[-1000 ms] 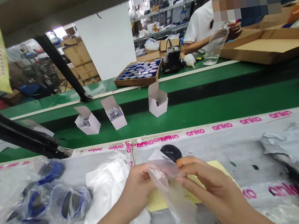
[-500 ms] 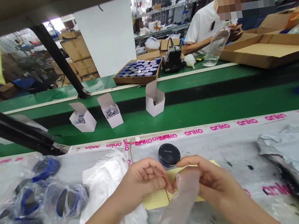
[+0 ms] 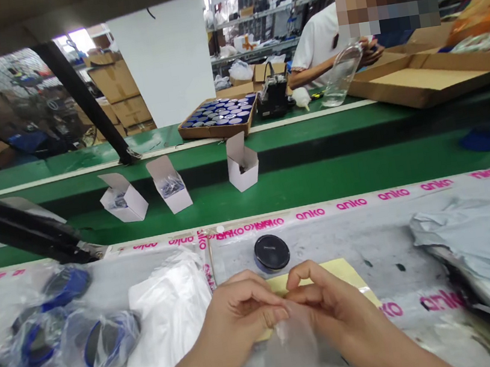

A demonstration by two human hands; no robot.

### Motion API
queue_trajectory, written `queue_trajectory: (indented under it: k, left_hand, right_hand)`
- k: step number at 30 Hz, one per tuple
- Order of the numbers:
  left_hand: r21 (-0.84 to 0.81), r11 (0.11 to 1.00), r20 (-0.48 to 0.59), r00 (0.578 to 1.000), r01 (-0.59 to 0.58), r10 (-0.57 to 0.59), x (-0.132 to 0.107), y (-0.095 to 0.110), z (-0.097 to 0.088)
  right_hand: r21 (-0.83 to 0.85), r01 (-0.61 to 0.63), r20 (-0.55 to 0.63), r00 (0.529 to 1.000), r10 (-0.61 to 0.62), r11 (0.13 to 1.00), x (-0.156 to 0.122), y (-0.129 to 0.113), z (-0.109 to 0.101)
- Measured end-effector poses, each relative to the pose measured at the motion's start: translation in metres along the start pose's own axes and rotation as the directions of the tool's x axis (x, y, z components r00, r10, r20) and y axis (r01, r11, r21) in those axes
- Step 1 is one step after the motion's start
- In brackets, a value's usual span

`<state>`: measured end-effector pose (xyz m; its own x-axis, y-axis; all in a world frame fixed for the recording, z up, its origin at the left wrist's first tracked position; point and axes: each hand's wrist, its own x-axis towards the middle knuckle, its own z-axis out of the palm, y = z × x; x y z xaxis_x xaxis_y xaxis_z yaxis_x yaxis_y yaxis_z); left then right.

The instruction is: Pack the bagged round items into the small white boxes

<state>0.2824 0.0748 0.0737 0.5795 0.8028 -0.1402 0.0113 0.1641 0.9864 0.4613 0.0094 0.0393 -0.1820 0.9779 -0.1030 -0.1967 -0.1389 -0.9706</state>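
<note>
Bag [image 3: 294, 337], a clear thin plastic one, is pinched at its top edge between both hands and trails down toward the person, over a yellow sheet [image 3: 331, 274] on the bench. The left hand [image 3: 241, 318] is curled nearly closed, thumb and fingertips nipping the film; the right hand [image 3: 330, 308] mirrors it, forefinger hooked over and thumb underneath, so the two sets of fingertips touch at the bag's mouth. As I judge it, the step in hand is working the two layers of film apart to open the mouth, and nothing is inside it as far as I can tell. Just beyond the fingertips, apart from them, sits a round dark puck [image 3: 272, 252]. Opening would call for a light rubbing pull, each hand keeping one layer only, since the film is slippery and clings to itself. Left of the left hand lies a stack of white bags [image 3: 167, 316], and farther left several bagged blue pieces [image 3: 103, 340]. Right of the right hand is a heap of grey plastic [image 3: 477, 248]. Well beyond the hands, three open white cartons [image 3: 170, 185] stand on the green belt [image 3: 339, 173], where another person [image 3: 320, 39] works on the far side.
</note>
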Motion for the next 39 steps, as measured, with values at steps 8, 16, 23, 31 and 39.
queue_trajectory:
  k: [8,16,23,31,39]
  left_hand:
    - [0.016,0.999,0.024,0.999,-0.047,0.047,0.0,0.01,-0.002]
    - [-0.372,0.924,-0.047,0.992,0.093,-0.119,0.008,0.005,-0.012]
    - [0.074,0.98,-0.076,0.981,0.183,-0.178,0.018,0.013,-0.006]
    - [0.344,0.932,-0.249,0.968,0.118,-0.031,0.055,0.004,-0.004]
    - [0.822,0.569,-0.171,0.965,0.03,0.197,0.064,0.011,-0.009]
  right_hand:
    - [-0.347,0.217,0.032,0.975,-0.22,0.912,-0.004,-0.018,-0.005]
    - [0.374,0.118,-0.113,0.99,-0.081,0.92,0.004,-0.026,-0.018]
    - [0.116,0.089,-0.268,0.962,-0.055,0.989,0.022,-0.022,-0.026]
    - [-0.397,0.136,-0.383,0.875,-0.298,0.908,0.048,-0.013,-0.032]
    - [-0.869,-0.092,-0.247,0.932,-0.266,0.486,0.066,-0.019,-0.038]
